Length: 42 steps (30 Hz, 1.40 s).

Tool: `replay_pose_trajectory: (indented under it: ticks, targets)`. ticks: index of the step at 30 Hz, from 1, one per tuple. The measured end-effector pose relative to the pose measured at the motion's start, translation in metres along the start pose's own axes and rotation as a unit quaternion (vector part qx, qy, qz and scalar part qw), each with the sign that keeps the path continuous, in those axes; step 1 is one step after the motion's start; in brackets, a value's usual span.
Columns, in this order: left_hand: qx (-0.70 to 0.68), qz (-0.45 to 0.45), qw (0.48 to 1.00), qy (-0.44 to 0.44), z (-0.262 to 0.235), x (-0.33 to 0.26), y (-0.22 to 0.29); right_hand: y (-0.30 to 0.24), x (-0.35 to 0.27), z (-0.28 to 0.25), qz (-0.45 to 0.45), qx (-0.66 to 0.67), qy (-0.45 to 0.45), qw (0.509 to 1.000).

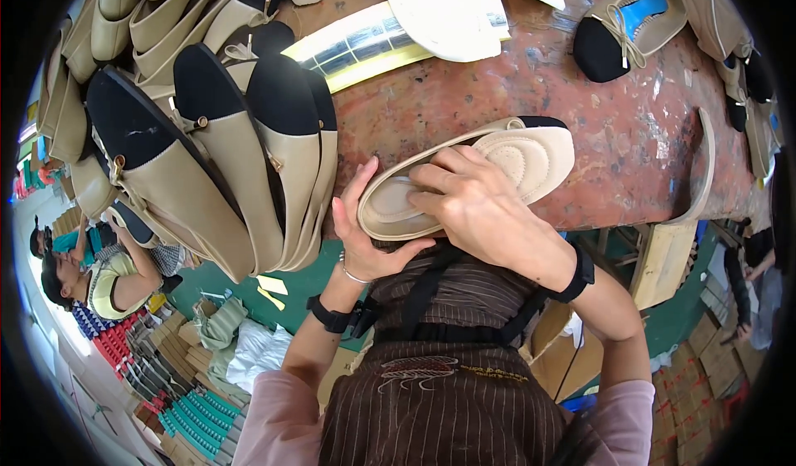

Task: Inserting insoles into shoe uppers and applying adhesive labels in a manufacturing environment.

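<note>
A beige flat shoe (383, 231) with a black toe lies tilted at the near edge of the worktable, its opening toward me and its toe to the right. My left hand (362, 252) cups the rounded heel end, thumb along the near side and fingers on the far side. A padded beige insole (547, 157) lies partly in the shoe, its wide end sticking out over the toe. Bent over the insole, my right hand (489, 209) grips it, fingertips reaching down into the shoe and partly hidden.
Beige flats with black toes (220, 155) stand packed at the left. White insole pieces (444, 18) lie on a yellow-edged sheet (356, 45) at the back. Another shoe (605, 47) sits far right, near a curved strip (707, 159). A co-worker (116, 279) is at left.
</note>
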<state>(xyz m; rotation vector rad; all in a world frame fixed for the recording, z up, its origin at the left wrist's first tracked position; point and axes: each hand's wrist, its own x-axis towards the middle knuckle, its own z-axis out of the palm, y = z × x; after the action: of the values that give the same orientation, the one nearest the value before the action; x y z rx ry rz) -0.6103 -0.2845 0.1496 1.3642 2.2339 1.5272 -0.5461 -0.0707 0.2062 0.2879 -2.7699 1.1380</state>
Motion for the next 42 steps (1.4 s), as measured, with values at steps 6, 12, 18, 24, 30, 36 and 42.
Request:
replay_pose_trajectory:
  ticks: [6, 12, 18, 24, 30, 36, 42]
  targets:
    - [-0.057, -0.035, 0.997, -0.045, -0.010, 0.010, 0.004, -0.011, 0.000, 0.014, -0.032, -0.027, -0.038, 0.998]
    - [-0.081, -0.053, 0.993, -0.064, -0.019, 0.018, 0.003, 0.002, 0.005, 0.023, -0.108, 0.033, -0.120, 0.986]
    - [-0.045, -0.070, 0.997, 0.004, -0.005, 0.013, 0.002, -0.023, 0.005, 0.030, -0.007, -0.062, -0.146, 0.987]
    - [0.001, -0.058, 0.998, 0.028, -0.003, 0.015, 0.005, -0.023, -0.026, 0.008, 0.038, -0.162, -0.057, 0.984]
    - [0.061, -0.092, 0.993, 0.042, 0.009, 0.013, 0.032, -0.019, -0.028, -0.003, 0.067, -0.092, -0.026, 0.993]
    - [0.201, -0.070, 0.943, -0.256, 0.026, 0.024, 0.102, 0.016, 0.006, -0.043, 0.222, -0.192, 0.297, 0.909]
    - [0.281, -0.066, 0.916, -0.280, 0.047, 0.028, 0.112, -0.059, -0.041, -0.045, 0.226, 0.004, 0.090, 0.970]
